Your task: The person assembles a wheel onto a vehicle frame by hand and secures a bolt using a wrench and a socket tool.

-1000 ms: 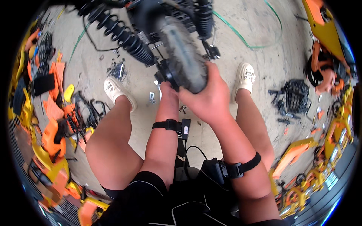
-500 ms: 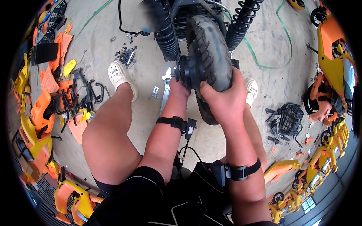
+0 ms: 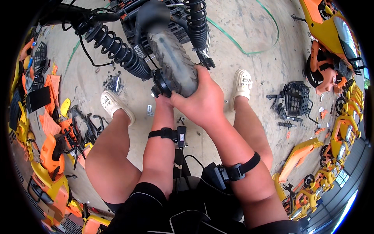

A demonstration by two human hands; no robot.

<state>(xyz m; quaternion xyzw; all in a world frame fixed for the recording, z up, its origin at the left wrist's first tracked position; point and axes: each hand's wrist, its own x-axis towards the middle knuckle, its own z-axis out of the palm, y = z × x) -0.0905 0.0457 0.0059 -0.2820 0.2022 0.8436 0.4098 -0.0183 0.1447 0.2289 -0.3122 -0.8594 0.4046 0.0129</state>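
Note:
A black wheel with a thick knobby tyre [image 3: 175, 58] stands between two coil-spring shock absorbers. My right hand [image 3: 202, 101] is closed round the tyre's near right side, thumb across the tread, close to the lower end of the right shock absorber [image 3: 196, 25]. My left hand [image 3: 164, 100] presses up under the wheel's left side, below the black hub [image 3: 161, 81]; its fingers are mostly hidden by the hub and tyre. Beside the hub sits the lower end of the left shock absorber [image 3: 120, 54]. A dark blur covers the far end of the tyre.
Small bolts [image 3: 113, 82] and a metal plate [image 3: 149, 109] lie on the floor left of the wheel. A black basket-like part [image 3: 297, 97] lies to the right. Orange and yellow body panels [image 3: 50, 152] crowd the left; yellow vehicles [image 3: 339, 140] line the right. A green hose [image 3: 233, 41] curves ahead.
The wheel and both hands have shifted left and farther away in the picture, and the wheel is tilted differently. The left shock absorber now slants outward. A wrench seen earlier no longer shows.

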